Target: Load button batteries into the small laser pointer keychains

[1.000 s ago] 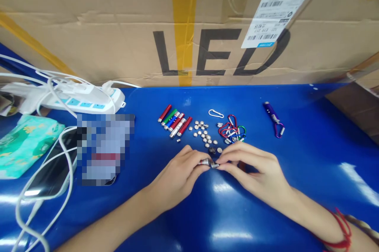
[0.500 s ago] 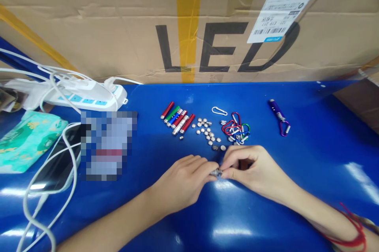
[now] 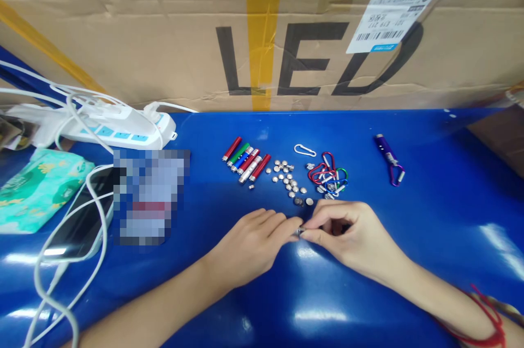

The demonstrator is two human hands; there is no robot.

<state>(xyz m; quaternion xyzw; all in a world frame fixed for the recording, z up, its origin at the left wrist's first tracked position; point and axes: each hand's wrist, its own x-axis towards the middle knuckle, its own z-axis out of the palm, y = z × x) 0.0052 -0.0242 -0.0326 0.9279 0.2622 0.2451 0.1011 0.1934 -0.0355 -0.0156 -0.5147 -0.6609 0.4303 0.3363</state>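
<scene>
My left hand (image 3: pixel 256 247) is closed around a small silver mini flashlight tube (image 3: pixel 297 232), whose body is mostly hidden in the fist. At its exposed end, my right hand (image 3: pixel 352 228) pinches with thumb and forefinger; the tiny part between those fingertips is too covered to make out. Just beyond the hands lie several button cells (image 3: pixel 290 183). Left of them, red, green, blue and silver flashlight tubes (image 3: pixel 246 160) lie side by side. A tangle of coloured carabiners (image 3: pixel 327 173) sits behind my right hand, with a single silver carabiner (image 3: pixel 305 150) farther back.
A purple flashlight with carabiner (image 3: pixel 385 149) lies at the right on the blue table (image 3: pixel 442 190). A large cardboard box (image 3: pixel 172 48) stands along the back. On the left are a power strip (image 3: pixel 123 129), white cables, a phone (image 3: pixel 82 228) and a green tissue pack (image 3: pixel 41 190).
My right fingertips have closed in toward my left hand, so less of the silver end shows between them. The view has shifted slightly; the things on the table look unmoved.
</scene>
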